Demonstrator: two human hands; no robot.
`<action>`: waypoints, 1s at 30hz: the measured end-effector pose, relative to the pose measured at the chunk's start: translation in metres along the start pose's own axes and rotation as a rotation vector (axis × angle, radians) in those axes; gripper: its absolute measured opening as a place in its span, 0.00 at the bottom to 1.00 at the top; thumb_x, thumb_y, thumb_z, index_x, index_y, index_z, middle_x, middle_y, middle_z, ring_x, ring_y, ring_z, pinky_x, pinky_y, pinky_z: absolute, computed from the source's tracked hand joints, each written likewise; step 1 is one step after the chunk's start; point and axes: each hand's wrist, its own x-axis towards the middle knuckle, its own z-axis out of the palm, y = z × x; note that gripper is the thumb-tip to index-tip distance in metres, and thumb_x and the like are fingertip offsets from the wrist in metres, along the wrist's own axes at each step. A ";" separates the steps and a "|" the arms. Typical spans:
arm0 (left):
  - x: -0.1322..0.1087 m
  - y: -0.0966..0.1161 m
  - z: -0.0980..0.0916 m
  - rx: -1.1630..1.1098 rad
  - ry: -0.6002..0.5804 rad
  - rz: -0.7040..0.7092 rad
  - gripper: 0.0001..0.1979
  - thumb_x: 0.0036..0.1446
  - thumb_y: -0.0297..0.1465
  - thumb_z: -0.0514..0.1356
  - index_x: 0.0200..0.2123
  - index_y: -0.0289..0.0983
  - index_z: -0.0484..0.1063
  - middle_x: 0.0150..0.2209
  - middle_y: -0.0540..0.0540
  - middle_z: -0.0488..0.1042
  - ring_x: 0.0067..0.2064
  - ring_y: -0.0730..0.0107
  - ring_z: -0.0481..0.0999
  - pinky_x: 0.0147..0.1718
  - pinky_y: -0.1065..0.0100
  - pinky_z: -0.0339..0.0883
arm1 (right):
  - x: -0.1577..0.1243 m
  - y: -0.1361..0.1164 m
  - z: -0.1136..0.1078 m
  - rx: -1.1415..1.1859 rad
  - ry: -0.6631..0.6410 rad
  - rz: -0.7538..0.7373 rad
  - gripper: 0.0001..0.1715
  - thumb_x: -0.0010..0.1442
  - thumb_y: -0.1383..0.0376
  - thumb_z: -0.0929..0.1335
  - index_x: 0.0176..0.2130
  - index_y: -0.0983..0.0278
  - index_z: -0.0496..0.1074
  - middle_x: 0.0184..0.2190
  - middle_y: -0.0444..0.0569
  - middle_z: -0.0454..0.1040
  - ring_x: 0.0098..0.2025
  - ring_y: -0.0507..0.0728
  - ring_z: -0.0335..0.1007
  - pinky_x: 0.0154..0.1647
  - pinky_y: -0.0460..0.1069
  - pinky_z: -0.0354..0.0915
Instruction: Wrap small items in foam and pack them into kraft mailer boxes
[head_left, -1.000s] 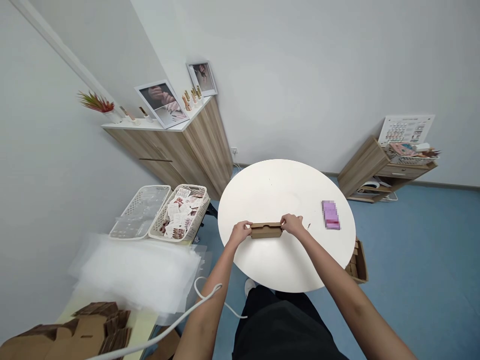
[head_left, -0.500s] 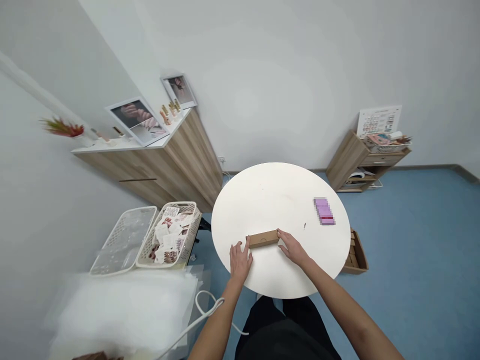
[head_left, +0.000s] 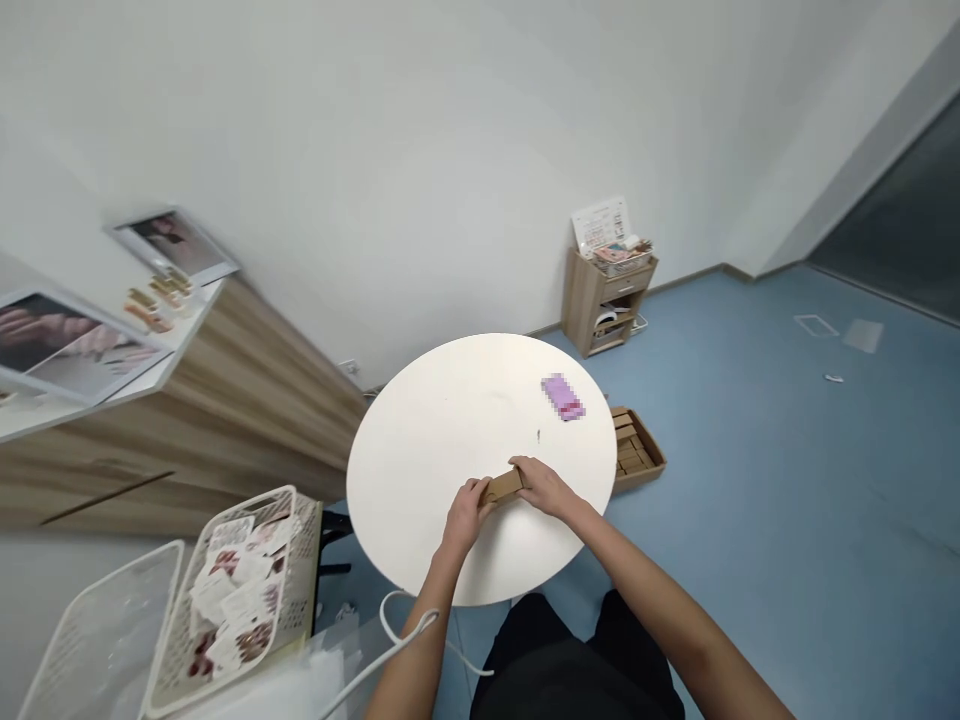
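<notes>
A long, narrow brown cardboard box (head_left: 503, 487) is held between my two hands over the near half of the round white table (head_left: 442, 410). My left hand (head_left: 466, 515) is closed around the box's left end. Around the right end wrap the fingers of my right hand (head_left: 543, 486). Both ends of the box are partly hidden by my fingers. A pixelated purple item (head_left: 562, 396) lies farther back on the right of the tabletop, with a small dark mark (head_left: 538, 436) nearer to my right hand.
On the floor right of the table, an open carton (head_left: 654, 460) holds several brown boxes. A white basket (head_left: 294, 590) of printed cards stands at the lower left. One white cable (head_left: 390, 652) loops by my left forearm. A wooden cabinet (head_left: 262, 400) flanks the table's left.
My view has swung to the right. Both hands have closed from resting at the box's ends to gripping it, and the box appears lifted off the table.
</notes>
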 end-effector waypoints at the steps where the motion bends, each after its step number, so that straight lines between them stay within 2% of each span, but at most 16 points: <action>1: 0.007 0.014 0.003 -0.065 -0.018 0.029 0.21 0.58 0.29 0.56 0.56 0.45 0.66 0.48 0.44 0.70 0.47 0.60 0.71 0.46 0.60 0.68 | -0.011 0.007 -0.018 0.046 0.026 0.025 0.34 0.55 0.71 0.66 0.59 0.56 0.57 0.49 0.50 0.70 0.49 0.59 0.66 0.47 0.52 0.64; 3: 0.024 0.047 0.013 -0.182 -0.051 0.087 0.21 0.59 0.31 0.56 0.56 0.46 0.66 0.49 0.44 0.70 0.49 0.61 0.71 0.48 0.60 0.67 | -0.036 0.029 -0.056 0.117 0.070 0.093 0.37 0.54 0.69 0.68 0.61 0.56 0.57 0.52 0.51 0.69 0.53 0.60 0.66 0.51 0.54 0.63; 5: 0.044 0.085 0.029 -0.281 -0.090 0.135 0.21 0.59 0.32 0.57 0.56 0.46 0.67 0.50 0.44 0.70 0.50 0.60 0.71 0.50 0.60 0.66 | -0.065 0.060 -0.096 0.143 0.102 0.168 0.33 0.53 0.68 0.69 0.57 0.57 0.62 0.53 0.51 0.70 0.54 0.61 0.66 0.54 0.55 0.62; 8: 0.080 0.147 0.070 -0.391 -0.149 0.183 0.21 0.59 0.36 0.59 0.56 0.45 0.67 0.51 0.43 0.71 0.51 0.60 0.71 0.51 0.60 0.66 | -0.111 0.116 -0.158 0.157 0.151 0.258 0.27 0.53 0.66 0.70 0.53 0.59 0.67 0.52 0.51 0.71 0.54 0.61 0.66 0.55 0.56 0.62; 10: 0.103 0.186 0.109 -0.448 -0.163 0.207 0.22 0.59 0.38 0.60 0.57 0.44 0.68 0.52 0.42 0.71 0.52 0.59 0.71 0.51 0.60 0.66 | -0.141 0.155 -0.198 0.197 0.173 0.294 0.27 0.53 0.66 0.70 0.53 0.59 0.67 0.53 0.51 0.71 0.54 0.61 0.67 0.55 0.56 0.63; 13: 0.132 0.235 0.179 -0.544 -0.150 0.203 0.23 0.59 0.40 0.60 0.57 0.43 0.67 0.53 0.41 0.70 0.54 0.58 0.70 0.52 0.60 0.67 | -0.176 0.210 -0.250 0.301 0.136 0.313 0.28 0.54 0.65 0.70 0.55 0.58 0.66 0.54 0.50 0.71 0.54 0.59 0.68 0.54 0.54 0.65; 15: 0.145 0.258 0.225 -0.595 -0.156 0.156 0.23 0.59 0.40 0.59 0.58 0.43 0.66 0.55 0.42 0.70 0.56 0.58 0.70 0.52 0.59 0.67 | -0.190 0.244 -0.276 0.336 0.078 0.333 0.28 0.54 0.65 0.70 0.55 0.58 0.66 0.54 0.50 0.71 0.53 0.58 0.68 0.52 0.53 0.67; 17: 0.153 0.273 0.265 -0.593 -0.155 0.089 0.24 0.61 0.40 0.58 0.59 0.45 0.64 0.58 0.44 0.68 0.59 0.58 0.68 0.55 0.59 0.66 | -0.196 0.277 -0.292 0.315 0.025 0.371 0.27 0.54 0.65 0.70 0.54 0.58 0.67 0.53 0.50 0.71 0.52 0.58 0.69 0.50 0.53 0.69; 19: 0.159 0.280 0.295 -0.537 -0.139 0.024 0.24 0.61 0.38 0.56 0.61 0.45 0.61 0.60 0.44 0.66 0.61 0.58 0.65 0.58 0.57 0.63 | -0.194 0.309 -0.297 0.245 -0.028 0.404 0.27 0.52 0.67 0.70 0.53 0.59 0.69 0.52 0.50 0.72 0.49 0.59 0.70 0.48 0.53 0.69; 22: 0.171 0.279 0.327 -0.429 -0.103 -0.050 0.29 0.60 0.34 0.56 0.64 0.45 0.55 0.63 0.44 0.62 0.64 0.57 0.62 0.60 0.54 0.60 | -0.178 0.353 -0.284 0.098 -0.119 0.426 0.29 0.50 0.72 0.69 0.52 0.59 0.70 0.50 0.50 0.73 0.47 0.59 0.71 0.47 0.53 0.68; 25: 0.189 0.268 0.354 -0.297 -0.084 -0.091 0.32 0.58 0.29 0.55 0.65 0.45 0.54 0.62 0.43 0.62 0.62 0.56 0.63 0.58 0.53 0.62 | -0.157 0.392 -0.251 -0.018 -0.192 0.420 0.31 0.49 0.76 0.67 0.53 0.60 0.70 0.50 0.51 0.71 0.51 0.60 0.69 0.51 0.52 0.65; 30: 0.236 0.227 0.415 -0.052 -0.125 -0.155 0.29 0.54 0.22 0.54 0.60 0.40 0.62 0.54 0.41 0.68 0.56 0.54 0.68 0.55 0.53 0.65 | -0.123 0.460 -0.176 -0.137 -0.228 0.426 0.34 0.51 0.79 0.62 0.56 0.61 0.66 0.54 0.52 0.66 0.51 0.58 0.69 0.50 0.49 0.64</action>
